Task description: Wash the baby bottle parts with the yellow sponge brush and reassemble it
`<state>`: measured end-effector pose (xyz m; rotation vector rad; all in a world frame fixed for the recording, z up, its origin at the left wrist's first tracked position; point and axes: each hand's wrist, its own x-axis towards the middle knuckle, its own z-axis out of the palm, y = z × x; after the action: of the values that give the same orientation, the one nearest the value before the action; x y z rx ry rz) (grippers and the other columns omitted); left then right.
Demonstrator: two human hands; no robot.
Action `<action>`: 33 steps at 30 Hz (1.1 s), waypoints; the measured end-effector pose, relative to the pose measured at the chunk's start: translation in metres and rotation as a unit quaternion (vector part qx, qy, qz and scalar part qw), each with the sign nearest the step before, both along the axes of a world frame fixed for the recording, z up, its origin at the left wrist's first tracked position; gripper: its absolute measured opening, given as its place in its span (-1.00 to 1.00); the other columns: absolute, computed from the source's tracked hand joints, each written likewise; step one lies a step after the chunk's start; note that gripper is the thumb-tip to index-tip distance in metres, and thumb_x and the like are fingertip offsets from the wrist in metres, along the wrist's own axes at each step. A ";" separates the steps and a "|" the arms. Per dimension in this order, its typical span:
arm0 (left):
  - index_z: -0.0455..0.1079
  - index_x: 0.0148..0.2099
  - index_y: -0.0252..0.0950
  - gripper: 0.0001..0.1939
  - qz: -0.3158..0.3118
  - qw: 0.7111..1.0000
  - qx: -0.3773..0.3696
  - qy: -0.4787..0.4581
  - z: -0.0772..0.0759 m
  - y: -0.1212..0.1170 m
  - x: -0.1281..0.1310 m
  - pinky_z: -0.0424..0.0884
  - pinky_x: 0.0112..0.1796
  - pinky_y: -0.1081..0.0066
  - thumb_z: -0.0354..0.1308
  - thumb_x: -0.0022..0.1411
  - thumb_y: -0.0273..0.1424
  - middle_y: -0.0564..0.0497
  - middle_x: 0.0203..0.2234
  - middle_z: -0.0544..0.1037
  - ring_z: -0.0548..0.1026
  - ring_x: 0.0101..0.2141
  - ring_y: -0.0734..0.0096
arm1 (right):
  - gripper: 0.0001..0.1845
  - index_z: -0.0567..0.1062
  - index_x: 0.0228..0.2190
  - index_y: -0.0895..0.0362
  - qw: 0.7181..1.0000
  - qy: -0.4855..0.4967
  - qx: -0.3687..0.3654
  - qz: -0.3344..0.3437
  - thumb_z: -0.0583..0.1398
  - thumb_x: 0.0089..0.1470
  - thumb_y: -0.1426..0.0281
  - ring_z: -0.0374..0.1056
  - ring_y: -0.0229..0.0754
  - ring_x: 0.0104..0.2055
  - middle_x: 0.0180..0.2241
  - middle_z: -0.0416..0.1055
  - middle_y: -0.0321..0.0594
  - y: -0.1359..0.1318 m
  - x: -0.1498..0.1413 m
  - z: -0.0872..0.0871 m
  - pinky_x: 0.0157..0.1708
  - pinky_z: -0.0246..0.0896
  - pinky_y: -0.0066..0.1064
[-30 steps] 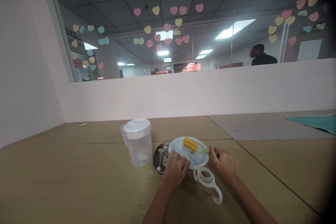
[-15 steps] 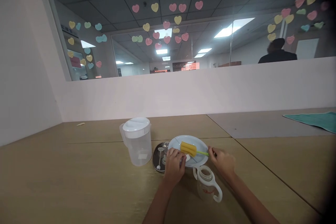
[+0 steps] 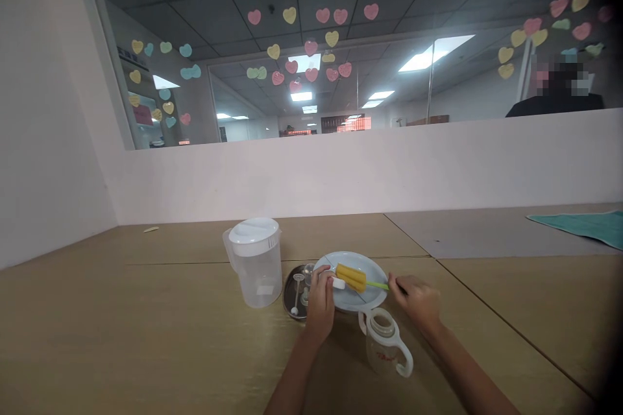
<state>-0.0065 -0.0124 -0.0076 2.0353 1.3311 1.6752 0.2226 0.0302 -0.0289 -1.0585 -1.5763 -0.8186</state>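
Observation:
My right hand (image 3: pixel 419 301) is closed around the green handle of a bottle brush with a yellow sponge head (image 3: pixel 351 277). The sponge lies over a pale oval plate (image 3: pixel 370 266), close against a small white cap-like piece (image 3: pixel 339 283). That piece is pinched in the fingers of my left hand (image 3: pixel 321 305), at the plate's left side. Just in front of the plate stands a clear baby bottle (image 3: pixel 382 347) with white handles and an uncapped mouth. Left of the plate, a dark metal tray (image 3: pixel 287 298) holds small clear and white bottle parts, partly hidden by my left hand.
A clear pitcher with a white lid (image 3: pixel 257 266) stands left of the tray. At the far right lies a teal cloth (image 3: pixel 584 227). Behind the table are a low white wall (image 3: pixel 341 175) and a window with heart-shaped notes; a person (image 3: pixel 555 104) is beyond the glass.
The white piece shows more clearly now, as my left hand has turned and shifted slightly left. The sponge head tilts a little differently. Beyond the window, the person has moved right.

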 end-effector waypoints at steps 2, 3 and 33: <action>0.38 -0.17 -0.24 -0.68 -0.032 0.997 -0.017 -0.075 0.002 0.001 0.000 0.26 0.04 0.26 -0.11 0.29 -0.18 -0.08 -0.09 0.40 0.34 -0.01 0.31 | -0.56 0.37 -0.76 0.17 0.999 -0.012 0.025 0.026 0.13 0.11 0.36 0.13 -0.40 -0.64 -0.74 0.27 -0.33 -0.002 0.001 0.003 -0.53 -0.17 -0.47; 0.37 -0.15 -0.24 -0.69 -0.048 0.992 -0.032 -0.117 0.003 0.002 0.001 0.31 -0.02 0.30 -0.06 0.26 -0.16 -0.07 -0.09 0.40 0.38 -0.05 0.32 | -0.56 0.35 -0.77 0.18 0.998 -0.020 0.036 0.037 0.14 0.10 0.37 0.11 -0.40 -0.64 -0.75 0.25 -0.34 -0.004 0.000 0.004 -0.53 -0.17 -0.47; 0.22 0.11 -0.23 -0.60 0.030 0.991 0.063 0.114 -0.004 -0.001 0.000 0.28 0.09 0.22 0.00 0.21 -0.46 -0.08 0.02 0.40 0.33 0.07 0.31 | -0.26 0.51 -0.68 0.19 0.967 0.136 -0.190 -0.098 -0.16 0.16 0.01 0.06 -0.35 -0.69 -0.68 0.38 -0.13 -0.002 -0.006 -0.001 -0.60 -0.28 -0.45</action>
<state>-0.0068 -0.0129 -0.0120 2.3403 1.4006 1.6298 0.2166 0.0279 -0.0302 -1.5535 -1.4378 -0.4781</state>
